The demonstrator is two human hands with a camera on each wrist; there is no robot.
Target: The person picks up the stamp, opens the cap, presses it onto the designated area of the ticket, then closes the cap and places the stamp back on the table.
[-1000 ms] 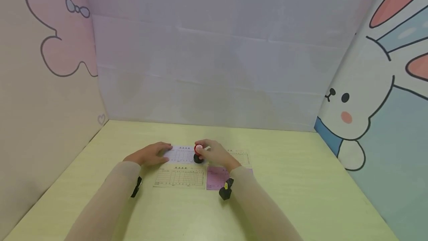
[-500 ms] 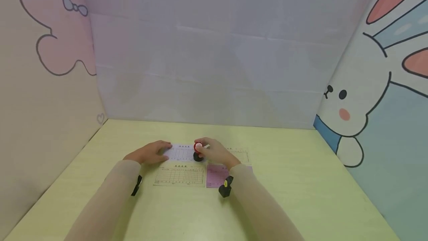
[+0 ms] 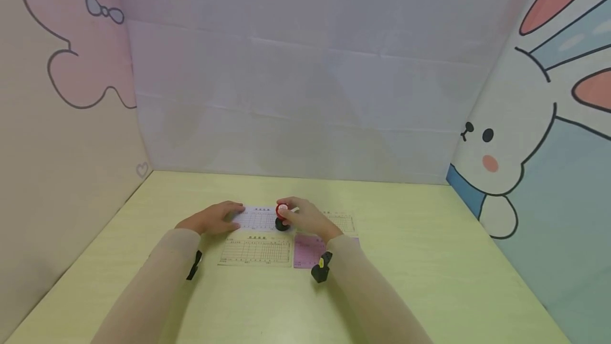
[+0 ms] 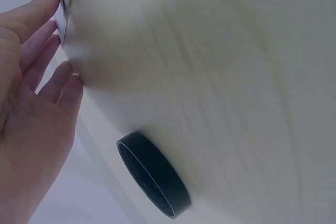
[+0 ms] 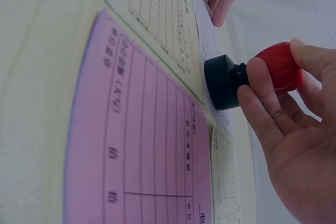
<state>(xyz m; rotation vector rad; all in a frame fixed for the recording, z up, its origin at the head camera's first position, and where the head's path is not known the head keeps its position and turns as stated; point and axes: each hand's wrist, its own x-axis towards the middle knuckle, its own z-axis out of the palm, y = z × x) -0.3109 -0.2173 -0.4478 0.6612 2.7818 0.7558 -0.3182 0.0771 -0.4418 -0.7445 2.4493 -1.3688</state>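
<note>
My right hand (image 3: 311, 220) grips the red knob (image 5: 279, 66) of a round stamp whose black base (image 5: 222, 81) stands on the white printed form (image 3: 258, 219). The thumb and fingers wrap around the knob in the right wrist view. At the left end of that same form rests my left hand (image 3: 210, 219), thumb and fingers spread and its fingertips on the paper's edge. A shallow black round cap (image 4: 155, 176) lies on the table in the left wrist view, apart from the left hand.
A cream form (image 3: 255, 252) lies in front of the white one. To its right is a pink form (image 3: 309, 252), partly under the right forearm. Another cream form (image 3: 343, 222) sits at the back right. A white sheet (image 3: 296, 95) and cartoon-printed side walls enclose the table.
The head view has shifted slightly. Both hands and the stamp keep their places on the white form.
</note>
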